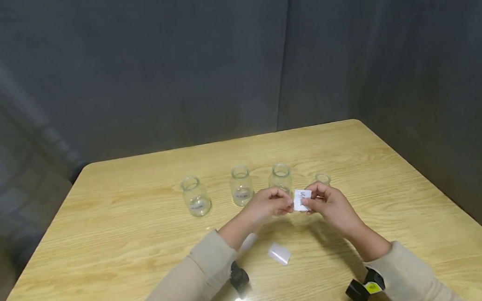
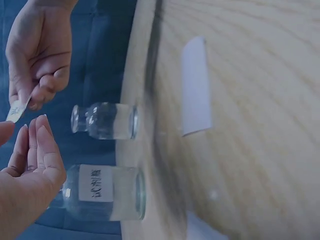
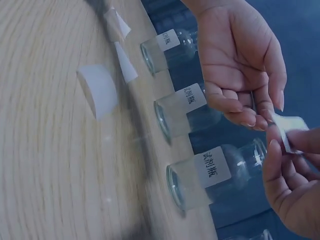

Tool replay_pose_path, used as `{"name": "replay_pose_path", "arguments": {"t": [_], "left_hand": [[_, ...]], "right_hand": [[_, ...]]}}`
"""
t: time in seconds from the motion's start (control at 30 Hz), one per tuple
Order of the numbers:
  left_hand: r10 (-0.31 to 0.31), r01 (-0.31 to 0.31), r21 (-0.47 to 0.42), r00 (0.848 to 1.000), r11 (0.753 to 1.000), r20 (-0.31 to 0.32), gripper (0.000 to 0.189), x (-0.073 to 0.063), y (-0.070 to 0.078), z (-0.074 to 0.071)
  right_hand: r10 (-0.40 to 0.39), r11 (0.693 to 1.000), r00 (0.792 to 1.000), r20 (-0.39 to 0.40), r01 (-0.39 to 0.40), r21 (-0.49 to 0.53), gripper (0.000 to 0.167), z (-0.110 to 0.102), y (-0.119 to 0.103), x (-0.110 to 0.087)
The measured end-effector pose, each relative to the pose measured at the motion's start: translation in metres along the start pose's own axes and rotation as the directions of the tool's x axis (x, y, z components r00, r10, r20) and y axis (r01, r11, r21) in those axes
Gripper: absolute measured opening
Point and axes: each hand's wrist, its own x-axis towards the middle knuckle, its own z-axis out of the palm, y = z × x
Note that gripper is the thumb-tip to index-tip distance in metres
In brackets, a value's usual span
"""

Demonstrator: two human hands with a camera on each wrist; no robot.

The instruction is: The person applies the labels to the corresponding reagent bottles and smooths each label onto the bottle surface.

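Observation:
My right hand holds a small white label with dark handwriting, its thumb pressed on the face. My left hand pinches at the label's near edge with bent fingertips; the exact contact is partly hidden. In the right wrist view the label looks bent between the two hands. Behind the hands stand clear glass bottles: a left one, a middle one and a third, each bearing a white label. A fourth bottle, partly behind my right hand in the head view, shows no label.
White paper pieces lie on the wooden table: one slip before the hands, another by the left forearm. Black wrist cameras hang at both sleeves, the left and right. Dark curtains hang behind the table.

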Motion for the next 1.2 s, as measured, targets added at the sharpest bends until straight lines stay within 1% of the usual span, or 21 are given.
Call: {"name": "replay_pose_path", "arguments": {"t": [0.17,0.33,0.43,0.6,0.77,0.9,1.07,1.2], "left_hand": [[0.022,-0.022,-0.015,1.0,1.0,0.011,0.021,-0.001,0.003,-0.006],[-0.008,0.008,-0.012,0.999,1.0,0.041,0.021,0.0,0.003,-0.004],[-0.022,0.023,-0.012,0.997,1.0,0.072,0.02,-0.001,0.004,-0.002],[-0.015,0.02,-0.031,0.989,0.999,0.144,0.02,-0.004,0.005,-0.003],[-0.008,0.015,-0.039,0.983,0.999,0.185,0.022,-0.005,0.006,-0.004],[-0.004,0.011,-0.036,0.979,0.999,0.202,0.021,-0.006,0.006,-0.004],[-0.028,0.033,-0.019,0.976,0.999,0.218,0.021,-0.006,0.005,-0.004],[-0.035,0.037,-0.005,0.973,0.999,0.227,0.021,-0.006,0.004,-0.004]], "right_hand": [[0.004,1.0,1.0,0.03,-0.003,-0.031,0.022,0.001,-0.003,-0.002],[0.002,0.994,0.999,0.04,0.003,-0.107,0.017,-0.002,-0.003,-0.005],[-0.002,0.992,0.999,0.051,0.009,-0.128,0.015,-0.005,-0.004,-0.007],[-0.028,0.993,0.997,0.076,0.037,-0.113,0.016,-0.006,-0.006,-0.008],[-0.038,0.993,0.995,0.091,0.047,-0.109,0.013,-0.006,-0.006,-0.008],[-0.034,0.993,0.994,0.103,0.045,-0.107,0.014,-0.006,-0.005,-0.009],[-0.04,0.995,0.991,0.128,0.052,-0.086,0.015,-0.006,-0.002,-0.01],[-0.044,0.994,0.989,0.139,0.057,-0.09,0.015,-0.007,-0.002,-0.011]]}}
